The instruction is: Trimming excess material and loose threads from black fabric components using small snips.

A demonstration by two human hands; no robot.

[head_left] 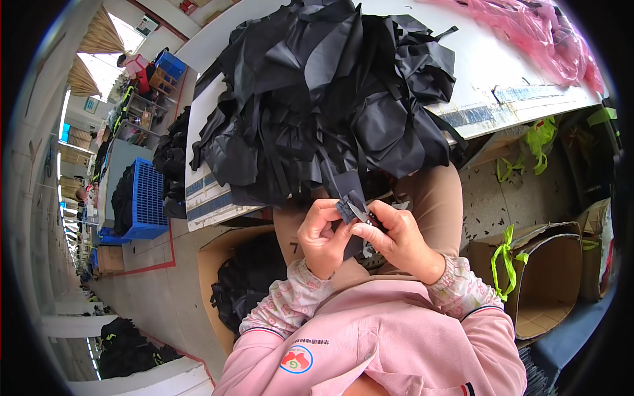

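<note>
Trimming step judged in hand: black fabric piece (348,210) pinched in left hand (321,239) below table's near edge (218,214), small snips (370,218) gripped in right hand (396,241); steady, precise cut required.

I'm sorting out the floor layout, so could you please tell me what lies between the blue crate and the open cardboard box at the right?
In the head view, between the blue crate and the cardboard box sit the person's tan-trousered lap and both hands, left hand, right hand, pinching a black fabric piece.
</note>
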